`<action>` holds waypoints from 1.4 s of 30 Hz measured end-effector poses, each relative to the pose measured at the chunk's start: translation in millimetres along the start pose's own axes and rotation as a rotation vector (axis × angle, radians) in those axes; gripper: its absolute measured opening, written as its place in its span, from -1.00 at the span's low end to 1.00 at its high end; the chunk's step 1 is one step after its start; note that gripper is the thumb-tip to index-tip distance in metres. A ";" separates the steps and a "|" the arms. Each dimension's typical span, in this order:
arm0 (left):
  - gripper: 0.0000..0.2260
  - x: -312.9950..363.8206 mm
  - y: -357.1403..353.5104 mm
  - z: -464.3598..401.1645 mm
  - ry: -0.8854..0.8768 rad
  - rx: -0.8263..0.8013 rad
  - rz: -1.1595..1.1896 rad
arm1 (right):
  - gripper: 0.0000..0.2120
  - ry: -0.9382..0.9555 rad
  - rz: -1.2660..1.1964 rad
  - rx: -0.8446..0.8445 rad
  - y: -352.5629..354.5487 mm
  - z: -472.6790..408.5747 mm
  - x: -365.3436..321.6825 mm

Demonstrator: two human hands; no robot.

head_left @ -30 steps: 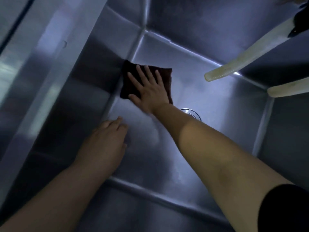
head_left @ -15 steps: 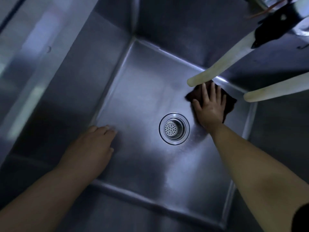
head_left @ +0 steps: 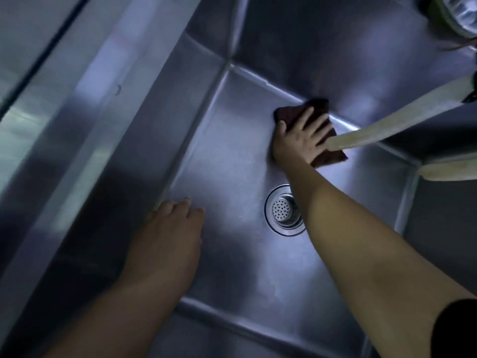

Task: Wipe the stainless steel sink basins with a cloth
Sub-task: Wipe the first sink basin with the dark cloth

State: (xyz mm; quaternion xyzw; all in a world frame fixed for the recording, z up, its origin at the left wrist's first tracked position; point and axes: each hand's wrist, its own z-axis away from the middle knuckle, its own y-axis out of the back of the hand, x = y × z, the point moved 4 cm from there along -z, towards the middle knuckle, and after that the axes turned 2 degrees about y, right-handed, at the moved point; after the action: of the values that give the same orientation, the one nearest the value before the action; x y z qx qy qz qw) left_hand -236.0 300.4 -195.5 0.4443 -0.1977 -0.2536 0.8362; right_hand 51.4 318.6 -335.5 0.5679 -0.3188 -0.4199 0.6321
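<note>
While wiping the basin [head_left: 232, 156] floor: right hand [head_left: 300, 139] spread flat, pressing cloth [head_left: 327, 156] against the far wall's foot. Left hand [head_left: 167, 239] relaxed, resting on steel, holding nothing. Soft, limp, probably damp; best pinned under a flat palm mid-cloth.

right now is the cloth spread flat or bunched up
Spread flat: the dark cloth lies against the basin floor at the back wall, with the right hand pressing on it, fingers straight.
</note>
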 end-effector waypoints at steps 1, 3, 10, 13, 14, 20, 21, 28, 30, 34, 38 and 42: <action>-0.64 -0.6 1.9 -0.7 -0.007 0.011 -0.001 | -0.27 0.073 0.018 0.000 -0.9 3.7 -21.6; -0.65 -1.6 5.9 0.8 0.002 0.002 -0.002 | -0.28 0.205 0.035 -0.013 -2.6 8.4 -60.3; -0.70 -6.2 -3.7 -2.2 0.024 0.126 -0.045 | -0.35 0.700 0.087 -0.111 -5.1 10.6 -132.7; -0.72 -8.9 -2.4 -1.9 0.053 0.128 -0.052 | -0.34 0.773 0.111 -0.128 -4.0 23.0 -124.0; -0.73 -9.2 -2.1 -1.7 0.048 0.127 -0.058 | -0.34 0.814 0.122 -0.134 -4.9 33.0 -119.2; -0.74 -7.1 5.3 5.0 0.041 0.124 -0.017 | -0.33 1.051 0.182 -0.190 -13.5 120.8 -73.0; -0.73 -6.2 7.7 7.4 0.035 0.129 -0.016 | -0.32 1.084 0.189 -0.210 -14.9 136.4 -62.9; -0.76 -18.0 50.9 60.2 -0.207 0.270 -0.176 | -0.36 1.272 0.224 -0.330 -12.3 243.2 19.0; -0.78 -26.9 58.7 80.3 -0.354 0.359 -0.267 | -0.39 1.286 0.249 -0.374 -8.0 263.7 37.6; -0.82 -48.4 61.7 104.6 -0.576 0.429 -0.351 | -0.46 1.306 0.241 -0.370 -0.9 265.8 48.8; -0.80 -61.7 58.4 104.8 -0.602 0.353 -0.359 | -0.40 1.140 0.190 -0.334 -4.5 229.0 24.4; -0.84 -62.1 59.9 102.6 -0.570 0.278 -0.316 | -0.38 0.958 0.154 -0.297 -13.5 173.0 -16.4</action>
State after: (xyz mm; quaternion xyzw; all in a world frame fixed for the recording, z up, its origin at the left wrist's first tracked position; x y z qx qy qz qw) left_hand -327.4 300.3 -97.4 0.4904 -0.3846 -0.4641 0.6295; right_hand -110.4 255.3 -321.4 0.5755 0.0291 -0.1052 0.8105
